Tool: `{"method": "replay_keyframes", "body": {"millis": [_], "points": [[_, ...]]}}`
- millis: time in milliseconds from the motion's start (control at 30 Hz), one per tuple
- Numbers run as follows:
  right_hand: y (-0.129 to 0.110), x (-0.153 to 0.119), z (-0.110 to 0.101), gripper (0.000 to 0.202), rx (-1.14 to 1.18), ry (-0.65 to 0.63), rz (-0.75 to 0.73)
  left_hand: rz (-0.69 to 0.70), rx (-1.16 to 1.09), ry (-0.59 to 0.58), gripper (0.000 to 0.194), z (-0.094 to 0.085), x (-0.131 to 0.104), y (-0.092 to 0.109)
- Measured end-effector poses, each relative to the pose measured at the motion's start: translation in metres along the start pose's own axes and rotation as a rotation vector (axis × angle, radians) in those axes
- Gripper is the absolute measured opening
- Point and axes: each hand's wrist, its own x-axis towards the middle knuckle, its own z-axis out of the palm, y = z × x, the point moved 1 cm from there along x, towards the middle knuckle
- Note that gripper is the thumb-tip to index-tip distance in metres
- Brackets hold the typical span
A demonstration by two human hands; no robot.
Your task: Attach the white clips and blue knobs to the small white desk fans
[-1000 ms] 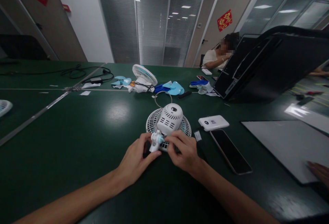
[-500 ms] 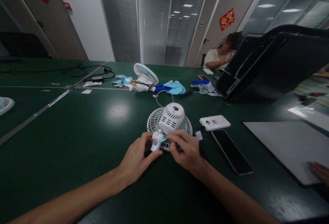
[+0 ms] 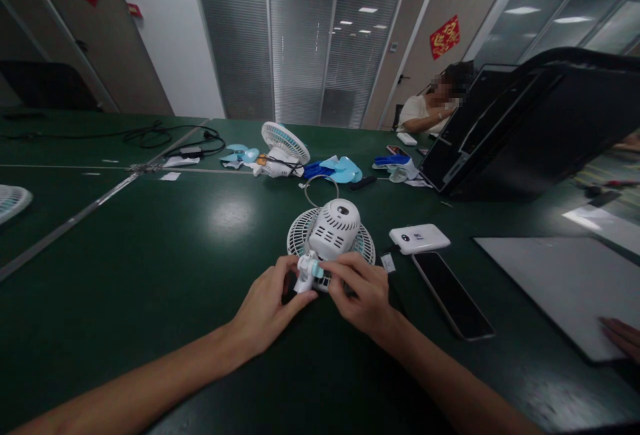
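A small white fan (image 3: 334, 230) lies with its round grille flat on the table and its slotted motor housing facing up. At its near side is a white bracket (image 3: 304, 275) with a light blue knob (image 3: 317, 268). My left hand (image 3: 273, 298) grips the bracket between thumb and fingers. From the other side, my right hand (image 3: 361, 288) is closed with its index fingertip and thumb at the blue knob. The right fingers partly cover the grille's near edge.
To the right lie a white power bank (image 3: 420, 238), a dark phone (image 3: 453, 295) and a grey board (image 3: 555, 282) with another person's hand (image 3: 620, 335). Behind are a second fan (image 3: 283, 148), blue fan blades (image 3: 345, 170), gloves (image 3: 395, 165) and a large black case (image 3: 530, 128).
The blue knob looks slightly turned under my right fingertips. Both hands and the fan hold nearly the same place; the whole view has shifted a little.
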Motion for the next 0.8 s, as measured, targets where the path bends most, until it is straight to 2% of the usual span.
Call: {"method": "replay_keyframes", "body": {"millis": [167, 333, 500, 600, 800], "points": [[0.006, -0.001, 0.001, 0.025, 0.001, -0.001, 0.015, -0.003, -0.004, 0.012, 0.041, 0.0, -0.001, 0.0], [0.0, -0.005, 0.002, 0.021, 0.013, -0.016, -0.007, -0.003, 0.005, 0.002, 0.041, 0.0, 0.0, 0.001], [-0.005, -0.007, 0.004, 0.031, 0.027, -0.034, -0.061, 0.006, -0.001, 0.006, 0.039, -0.001, 0.001, 0.002], [-0.002, -0.005, 0.004, 0.035, 0.023, 0.007, -0.035, 0.016, -0.003, 0.016, 0.04, 0.0, 0.001, 0.001], [0.005, -0.002, 0.003, 0.027, 0.002, 0.019, 0.011, 0.005, 0.009, 0.016, 0.041, -0.001, 0.001, 0.003]]}}
